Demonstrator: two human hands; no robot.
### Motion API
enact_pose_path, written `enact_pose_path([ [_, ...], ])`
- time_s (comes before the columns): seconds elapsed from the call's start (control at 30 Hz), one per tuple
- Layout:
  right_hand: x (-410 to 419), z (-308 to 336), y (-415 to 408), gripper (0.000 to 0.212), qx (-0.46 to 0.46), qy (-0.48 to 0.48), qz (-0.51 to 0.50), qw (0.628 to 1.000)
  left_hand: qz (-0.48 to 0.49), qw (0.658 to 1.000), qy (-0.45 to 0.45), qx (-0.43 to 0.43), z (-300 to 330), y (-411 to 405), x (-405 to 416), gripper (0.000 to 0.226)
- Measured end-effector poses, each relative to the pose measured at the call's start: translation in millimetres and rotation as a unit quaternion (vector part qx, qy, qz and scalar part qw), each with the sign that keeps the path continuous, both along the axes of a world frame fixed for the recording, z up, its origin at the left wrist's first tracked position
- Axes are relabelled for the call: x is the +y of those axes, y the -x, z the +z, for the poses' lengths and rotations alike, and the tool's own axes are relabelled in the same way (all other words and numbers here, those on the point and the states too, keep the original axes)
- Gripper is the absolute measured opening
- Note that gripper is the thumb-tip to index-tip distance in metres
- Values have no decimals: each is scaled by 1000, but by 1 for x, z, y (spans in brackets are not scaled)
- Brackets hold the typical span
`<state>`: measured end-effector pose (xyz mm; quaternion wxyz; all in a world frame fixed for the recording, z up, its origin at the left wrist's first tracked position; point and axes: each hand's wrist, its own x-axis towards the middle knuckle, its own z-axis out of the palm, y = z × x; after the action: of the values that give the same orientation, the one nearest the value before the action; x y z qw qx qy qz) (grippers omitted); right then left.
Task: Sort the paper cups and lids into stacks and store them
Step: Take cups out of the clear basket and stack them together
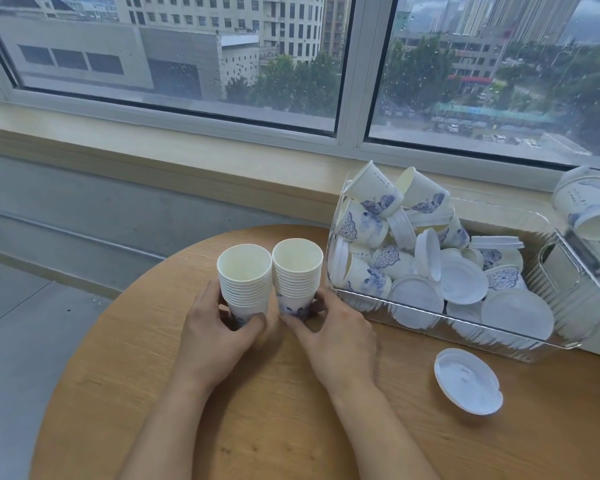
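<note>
Two stacks of white paper cups with blue prints stand upright side by side on the round wooden table (257,410). My left hand (215,334) grips the base of the left stack (246,275). My right hand (336,334) grips the base of the right stack (297,268). A clear plastic bin (499,336) to the right holds several loose cups (364,223) and white lids (516,313) in a jumble. One white lid (468,381) lies alone on the table in front of the bin.
A second clear container (568,268) with more cups (589,206) stands at the far right by the window sill (187,161). The table's left edge drops to a grey floor (32,323).
</note>
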<state>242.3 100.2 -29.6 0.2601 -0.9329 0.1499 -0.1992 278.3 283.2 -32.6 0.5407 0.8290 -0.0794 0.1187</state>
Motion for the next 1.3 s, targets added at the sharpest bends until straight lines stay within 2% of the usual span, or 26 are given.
enact_pose_path([
  [0.33, -3, -2, 1, 52, 2, -31, 19, 999, 8, 1000, -6, -27, -2, 0, -1, 56],
  [0.5, -11, 6, 21, 57, 1, -53, 63, 997, 57, 992, -16, -108, 7, 2, -2, 101],
  [0.57, -19, 12, 32, 62, -14, -66, 74, 995, 62, 988, -19, -139, 16, 6, -1, 110],
  [0.7, -42, 29, 51, 44, -91, -78, 69, 990, 78, 978, -26, -192, 34, 15, 0, 108],
  [0.8, -65, 41, 53, 28, -151, -79, 40, 985, 108, 956, -54, -268, 47, 27, -10, 100],
  [0.93, -97, 51, 42, 22, -126, -55, 26, 990, 58, 916, -91, -385, 60, 52, -51, 74],
  [1.0, -106, 54, 34, 24, -90, -45, 30, 994, -11, 927, -76, -367, 56, 60, -81, 60],
  [1.07, -111, 55, 24, 23, -71, -44, 29, 996, -46, 953, -54, -294, 46, 61, -109, 50],
  [1.17, -116, 55, 12, 22, -60, -38, 31, 997, -27, 977, -27, -209, 29, 53, -134, 46],
  [1.3, -122, 48, 4, 26, -33, -23, 34, 999, -10, 986, -22, -164, 10, 46, -142, 47],
])
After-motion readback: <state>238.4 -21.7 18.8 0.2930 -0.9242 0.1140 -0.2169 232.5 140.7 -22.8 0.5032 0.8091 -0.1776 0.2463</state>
